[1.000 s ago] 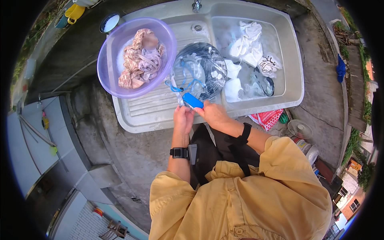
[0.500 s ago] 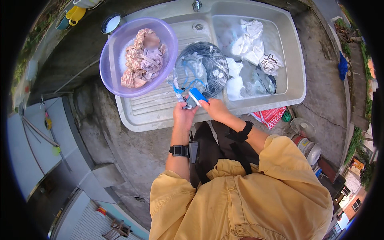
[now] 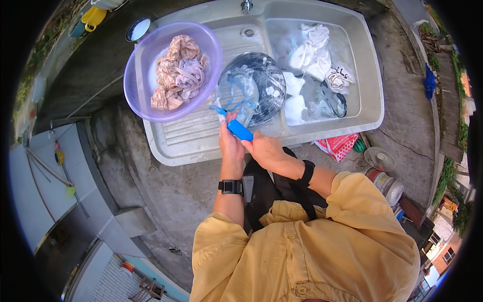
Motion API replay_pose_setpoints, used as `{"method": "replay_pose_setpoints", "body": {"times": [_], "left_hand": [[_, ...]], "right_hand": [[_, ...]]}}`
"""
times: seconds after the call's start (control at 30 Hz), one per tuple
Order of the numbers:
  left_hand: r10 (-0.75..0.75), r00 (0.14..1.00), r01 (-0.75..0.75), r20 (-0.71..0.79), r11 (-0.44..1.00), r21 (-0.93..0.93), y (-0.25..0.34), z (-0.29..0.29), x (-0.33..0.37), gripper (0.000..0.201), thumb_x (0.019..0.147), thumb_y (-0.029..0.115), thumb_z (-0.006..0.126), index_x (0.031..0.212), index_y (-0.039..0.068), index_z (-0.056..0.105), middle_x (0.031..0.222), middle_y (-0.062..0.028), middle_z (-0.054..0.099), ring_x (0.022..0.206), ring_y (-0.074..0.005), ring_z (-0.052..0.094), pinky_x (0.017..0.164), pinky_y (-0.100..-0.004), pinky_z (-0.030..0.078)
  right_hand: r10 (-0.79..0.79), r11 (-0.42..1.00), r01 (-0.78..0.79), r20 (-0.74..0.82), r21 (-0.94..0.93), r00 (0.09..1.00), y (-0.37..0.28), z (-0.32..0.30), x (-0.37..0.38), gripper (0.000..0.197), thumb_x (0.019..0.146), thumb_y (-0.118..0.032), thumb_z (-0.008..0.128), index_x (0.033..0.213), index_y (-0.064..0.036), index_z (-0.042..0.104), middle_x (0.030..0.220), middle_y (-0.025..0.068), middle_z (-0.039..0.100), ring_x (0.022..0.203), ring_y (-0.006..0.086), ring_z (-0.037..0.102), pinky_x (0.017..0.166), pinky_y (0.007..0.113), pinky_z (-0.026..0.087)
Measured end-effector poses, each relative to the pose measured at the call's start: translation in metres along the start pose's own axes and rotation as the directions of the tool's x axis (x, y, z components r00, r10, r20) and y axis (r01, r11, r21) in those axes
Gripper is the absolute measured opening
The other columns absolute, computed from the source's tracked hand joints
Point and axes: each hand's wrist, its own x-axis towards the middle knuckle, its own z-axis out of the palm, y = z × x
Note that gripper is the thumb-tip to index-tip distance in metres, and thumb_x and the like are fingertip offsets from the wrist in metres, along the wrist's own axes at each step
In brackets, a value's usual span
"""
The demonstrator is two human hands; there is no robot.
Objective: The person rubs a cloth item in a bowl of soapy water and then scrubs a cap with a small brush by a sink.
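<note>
Both of my hands meet over the front edge of a grey stone sink (image 3: 322, 132). My left hand (image 3: 230, 145) and my right hand (image 3: 265, 150) both grip a blue scrub brush (image 3: 238, 130) with pale bristles at its far end. Just beyond it, on the ribbed drainboard (image 3: 191, 132), stands a clear basin (image 3: 251, 88) holding a dark garment and a pale blue one. A purple plastic basin (image 3: 138, 98) on the left holds wrung pink and beige cloth (image 3: 177, 70).
The sink's right bowl holds water with several white garments (image 3: 312, 50) soaking. A tap (image 3: 246, 6) is at the back. A red patterned bag (image 3: 338, 145), a small fan (image 3: 380, 159) and buckets (image 3: 387, 187) lie on the concrete to the right.
The brush has tilted and shifted a little between my hands. The view has drifted slightly; the basins stay where they were.
</note>
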Motion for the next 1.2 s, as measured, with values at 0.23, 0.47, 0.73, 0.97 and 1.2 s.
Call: {"method": "replay_pose_setpoints", "body": {"times": [0.23,0.47,0.73,0.97,1.2], "left_hand": [[-0.055,0.996,0.063,0.074,0.992,-0.108,-0.003,-0.006,0.003,0.035,0.093,0.022,0.030,0.113,-0.003,0.046,0.113,-0.0139,0.052,0.106,-0.0243,0.049,0.093,-0.0396,0.037],[-0.135,0.982,0.140,0.135,0.990,-0.031,0.003,-0.008,-0.001,0.034,0.086,0.021,0.055,0.107,-0.006,0.050,0.097,-0.0096,0.058,0.091,-0.0180,0.055,0.082,-0.0314,0.043],[-0.180,0.977,0.180,0.109,0.984,0.019,0.005,-0.005,-0.003,0.031,0.080,-0.002,0.051,0.110,-0.005,0.048,0.108,-0.0128,0.052,0.097,-0.0227,0.053,0.084,-0.0359,0.044],[-0.475,0.880,0.459,0.032,0.864,0.205,0.005,0.001,0.024,0.026,0.075,-0.001,0.057,0.100,-0.001,0.051,0.094,-0.0088,0.057,0.089,-0.0210,0.056,0.075,-0.0390,0.047],[-0.235,0.964,0.224,0.126,0.970,0.091,-0.007,0.007,0.009,0.021,0.077,0.000,0.055,0.098,-0.001,0.051,0.088,-0.0083,0.058,0.082,-0.0190,0.057,0.076,-0.0327,0.047]], "right_hand": [[0.090,0.993,-0.083,-0.090,0.079,0.992,0.014,-0.005,0.024,0.042,0.084,-0.037,0.050,0.083,0.0053,0.052,0.070,0.0249,0.059,0.068,0.0417,0.059,0.061,0.047,0.047],[-0.002,0.997,0.001,0.008,0.071,1.000,0.006,-0.002,0.010,0.041,0.084,-0.036,0.051,0.083,0.0057,0.052,0.070,0.0239,0.060,0.066,0.0413,0.059,0.059,0.048,0.046],[-0.050,0.986,0.031,-0.115,-0.165,0.992,0.054,-0.029,0.052,0.046,0.084,-0.041,0.051,0.080,0.0040,0.051,0.069,0.0243,0.059,0.068,0.0403,0.059,0.059,0.047,0.045],[-0.018,0.995,0.031,-0.131,0.099,0.991,0.062,-0.010,0.054,0.046,0.084,-0.043,0.050,0.078,0.0022,0.054,0.070,0.0232,0.059,0.069,0.0403,0.058,0.060,0.047,0.044],[0.106,0.994,-0.103,-0.149,0.029,0.983,0.060,-0.030,0.048,0.046,0.084,-0.043,0.049,0.078,0.0025,0.054,0.072,0.0232,0.060,0.070,0.0409,0.058,0.062,0.048,0.045]]}}
